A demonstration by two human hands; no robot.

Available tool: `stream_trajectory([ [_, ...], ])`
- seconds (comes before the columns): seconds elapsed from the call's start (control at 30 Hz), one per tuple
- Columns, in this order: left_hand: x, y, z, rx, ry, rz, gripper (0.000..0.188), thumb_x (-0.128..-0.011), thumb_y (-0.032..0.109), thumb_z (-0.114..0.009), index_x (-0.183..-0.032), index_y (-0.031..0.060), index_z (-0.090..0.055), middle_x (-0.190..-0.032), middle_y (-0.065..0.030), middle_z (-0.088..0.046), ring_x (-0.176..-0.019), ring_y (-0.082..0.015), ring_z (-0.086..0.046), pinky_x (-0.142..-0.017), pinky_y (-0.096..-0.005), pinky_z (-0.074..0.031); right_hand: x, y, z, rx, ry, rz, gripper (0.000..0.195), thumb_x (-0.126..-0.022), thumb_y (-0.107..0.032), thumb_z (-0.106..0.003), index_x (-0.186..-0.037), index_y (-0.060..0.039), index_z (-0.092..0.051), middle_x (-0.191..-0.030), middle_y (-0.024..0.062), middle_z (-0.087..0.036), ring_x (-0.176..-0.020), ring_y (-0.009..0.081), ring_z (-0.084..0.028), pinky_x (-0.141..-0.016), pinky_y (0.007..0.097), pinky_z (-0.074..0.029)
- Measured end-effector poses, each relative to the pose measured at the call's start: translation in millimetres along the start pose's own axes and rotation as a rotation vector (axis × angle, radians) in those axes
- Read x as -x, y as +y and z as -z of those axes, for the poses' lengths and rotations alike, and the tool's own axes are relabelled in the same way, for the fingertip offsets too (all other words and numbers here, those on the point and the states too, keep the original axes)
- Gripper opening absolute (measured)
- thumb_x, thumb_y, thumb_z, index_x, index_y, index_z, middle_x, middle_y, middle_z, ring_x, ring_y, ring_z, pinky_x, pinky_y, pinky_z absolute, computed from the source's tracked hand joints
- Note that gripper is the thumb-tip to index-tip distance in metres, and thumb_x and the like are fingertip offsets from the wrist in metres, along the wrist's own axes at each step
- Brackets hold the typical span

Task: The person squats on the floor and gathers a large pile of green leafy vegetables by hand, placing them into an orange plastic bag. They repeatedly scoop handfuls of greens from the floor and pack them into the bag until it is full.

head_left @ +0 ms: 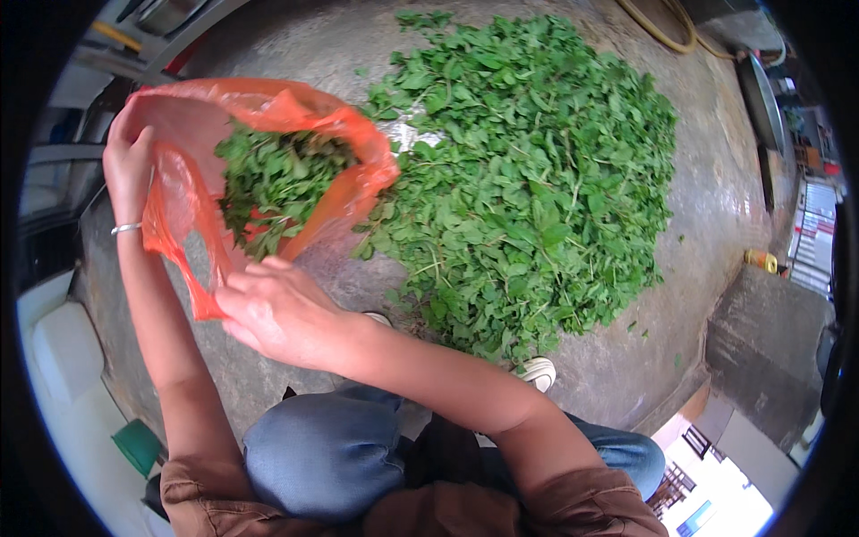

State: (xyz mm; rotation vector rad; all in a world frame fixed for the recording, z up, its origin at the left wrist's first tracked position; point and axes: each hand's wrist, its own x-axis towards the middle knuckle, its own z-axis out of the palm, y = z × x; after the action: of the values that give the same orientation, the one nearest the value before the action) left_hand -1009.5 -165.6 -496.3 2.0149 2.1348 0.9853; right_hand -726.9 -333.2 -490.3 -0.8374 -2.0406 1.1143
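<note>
An orange-red plastic bag [268,101] hangs with its mouth spread wide on the left. My left hand [131,151], with a silver bracelet at the wrist, grips the bag's far left rim. The near edge of the bag is pinched in the fingers of my right hand [278,309], by a loop-shaped handle. Inside the bag lies a bunch of green leafy stems [285,178], some of them dark. To the right of the bag a wide heap of loose green leafy sprigs [530,181] is spread on the concrete floor [698,221]. The bag's bottom is hidden.
My shoe [537,372] touches the heap's near edge. A concrete block [765,349] stands at right, with a yellow container [762,260] by it. A hose [671,33] curls at the top right. A green plastic container [137,446] is at lower left.
</note>
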Motion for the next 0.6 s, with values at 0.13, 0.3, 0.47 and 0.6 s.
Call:
stream_trajectory([
  [0.13,43.3,22.4,-6.0,-0.165,-0.298,0.018,0.044,-0.078,0.01,-0.06,-0.121,0.0095,-0.054,-0.128,-0.0137,-0.047,-0.111,-0.0257,-0.052,-0.091,-0.0328,-0.042,44.2,36.7,41.8,0.313,-0.208,-0.116,0.064,-0.062,-0.032,-0.076,-0.114,-0.0047,-0.053,-0.118,0.0144,-0.051,-0.114,0.031,-0.044,-0.09,0.0447,-0.037],
  [0.3,95.1,113.1,-26.0,-0.398,-0.137,-0.337,0.044,-0.076,0.014,-0.066,-0.119,0.0129,-0.056,-0.134,-0.0138,-0.04,-0.119,-0.0313,-0.04,-0.099,-0.0394,-0.033,95.9,85.3,119.1,0.999,-0.354,-0.405,0.092,-0.06,-0.058,-0.069,-0.137,-0.023,-0.033,-0.145,0.0119,-0.02,-0.133,0.038,-0.016,-0.092,0.068,-0.026],
  [0.47,122.5,204.3,-71.4,0.039,-0.432,-0.489,0.05,-0.072,0.015,-0.068,-0.119,0.0113,-0.055,-0.138,-0.0141,-0.036,-0.126,-0.0318,-0.033,-0.104,-0.0431,-0.026,153.4,167.5,185.2,1.295,-0.596,-0.401,0.058,-0.074,-0.009,-0.063,-0.126,-0.0269,-0.046,-0.144,0.0072,-0.026,-0.133,0.0308,-0.022,-0.096,0.0688,-0.024],
  [0.6,116.5,219.5,-130.1,0.291,-0.667,-0.539,0.053,-0.074,0.02,-0.066,-0.124,0.0135,-0.051,-0.141,-0.0131,-0.03,-0.129,-0.033,-0.029,-0.106,-0.0451,-0.024,226.0,179.1,307.0,0.82,0.175,-0.929,0.052,-0.062,-0.009,-0.074,-0.111,-0.0161,-0.057,-0.121,0.0098,-0.051,-0.115,0.0275,-0.046,-0.1,0.0354,-0.035],
])
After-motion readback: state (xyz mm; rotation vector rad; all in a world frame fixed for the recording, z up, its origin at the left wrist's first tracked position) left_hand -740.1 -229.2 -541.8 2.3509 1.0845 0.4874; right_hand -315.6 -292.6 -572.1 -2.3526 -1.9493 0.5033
